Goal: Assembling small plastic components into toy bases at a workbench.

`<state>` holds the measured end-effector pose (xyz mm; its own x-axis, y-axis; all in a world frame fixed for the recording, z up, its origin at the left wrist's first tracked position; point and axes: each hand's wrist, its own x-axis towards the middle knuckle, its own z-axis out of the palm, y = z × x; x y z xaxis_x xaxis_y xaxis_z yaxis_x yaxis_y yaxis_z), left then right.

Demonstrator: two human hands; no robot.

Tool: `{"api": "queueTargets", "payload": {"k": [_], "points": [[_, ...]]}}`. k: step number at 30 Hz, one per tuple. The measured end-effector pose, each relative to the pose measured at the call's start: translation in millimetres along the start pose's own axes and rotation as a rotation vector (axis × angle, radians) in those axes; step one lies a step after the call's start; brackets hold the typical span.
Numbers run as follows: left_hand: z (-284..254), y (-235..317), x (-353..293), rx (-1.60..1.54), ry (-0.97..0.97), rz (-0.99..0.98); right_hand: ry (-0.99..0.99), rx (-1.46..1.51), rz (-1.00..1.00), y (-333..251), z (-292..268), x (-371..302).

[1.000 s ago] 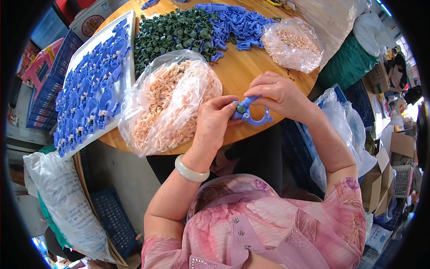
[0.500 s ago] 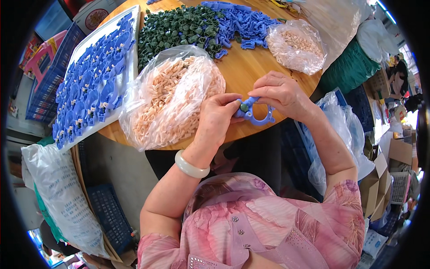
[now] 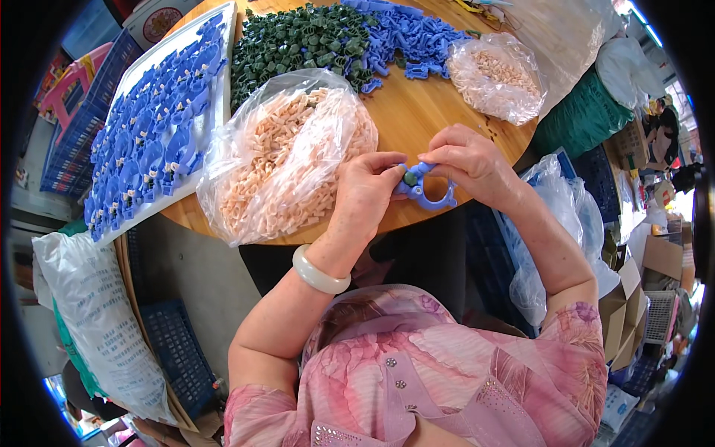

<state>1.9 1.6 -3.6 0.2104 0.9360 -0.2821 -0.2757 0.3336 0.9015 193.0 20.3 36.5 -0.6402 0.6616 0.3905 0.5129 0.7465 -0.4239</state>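
Note:
Between my hands, above the table's near edge, is a blue plastic ring-shaped part (image 3: 432,201) with a dark green piece set in its upper left. My left hand (image 3: 366,186) pinches its left side, thumb and forefinger closed. The fingers of my right hand (image 3: 469,164) grip its top. A clear bag of small peach-coloured pieces (image 3: 290,156) lies open just left of my left hand. Beyond it sit a heap of dark green parts (image 3: 305,45) and a pile of blue parts (image 3: 413,37). A smaller bag of peach pieces (image 3: 495,74) stands farther right.
A white tray (image 3: 225,97) with rows of assembled blue parts rests at the left of the round wooden table (image 3: 410,108). Blue crates (image 3: 175,350) and a white sack (image 3: 97,313) are at the lower left. Plastic bags (image 3: 555,223) and cardboard boxes (image 3: 629,313) fill the right side.
Both hands stay closed on the blue ring-shaped part, which has shifted very slightly. The whole view has tilted a little; piles and bags look unchanged.

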Motion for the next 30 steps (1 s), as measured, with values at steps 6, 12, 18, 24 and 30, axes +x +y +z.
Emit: {"api": "queueTargets", "payload": {"k": [6,12,18,24,30], "points": [[-0.6,-0.5,2.7,-0.019,-0.015,0.025,-0.032,0.002,0.031,-0.3,-1.9,3.1],[-4.7,-3.7,2.8,-0.044,-0.034,-0.02,-0.191,0.177,0.065,4.9,-13.2,12.7],[-2.9,-5.7,-2.0,0.014,-0.02,0.027,-0.075,0.161,0.144,53.5,4.0,63.6],[-4.7,-6.9,-2.3,0.004,-0.038,0.033,-0.01,-0.228,-0.07,91.7,36.0,99.0],[-5.4,-2.1,-0.7,-0.041,-0.063,0.036,0.009,-0.225,-0.061,91.9,27.1,75.1]]}}
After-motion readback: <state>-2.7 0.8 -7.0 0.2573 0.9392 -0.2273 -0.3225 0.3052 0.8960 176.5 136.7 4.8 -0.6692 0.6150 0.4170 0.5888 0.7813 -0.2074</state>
